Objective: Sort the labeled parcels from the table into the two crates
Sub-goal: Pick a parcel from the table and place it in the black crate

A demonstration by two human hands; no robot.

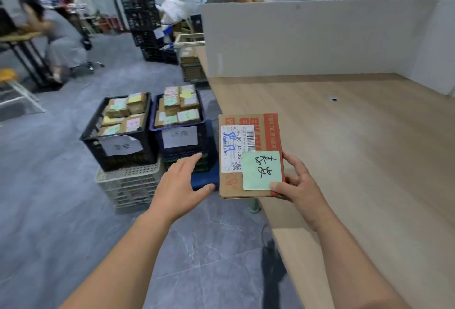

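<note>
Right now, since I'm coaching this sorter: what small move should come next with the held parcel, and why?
Probably close the left hand onto the parcel's left edge. It hovers open just beside it, while only the right hand pinches the near-right corner, and the parcel juts past the table edge toward the black crate and blue crate.

My left hand point(181, 180) was stretched forward on a bare arm, palm down, fingers straight and slightly spread, holding nothing. My right hand point(299, 185) gripped the near corner of a flat brown cardboard parcel point(246, 119), thumb on top, fingers seemingly curled along its side edge.
</note>
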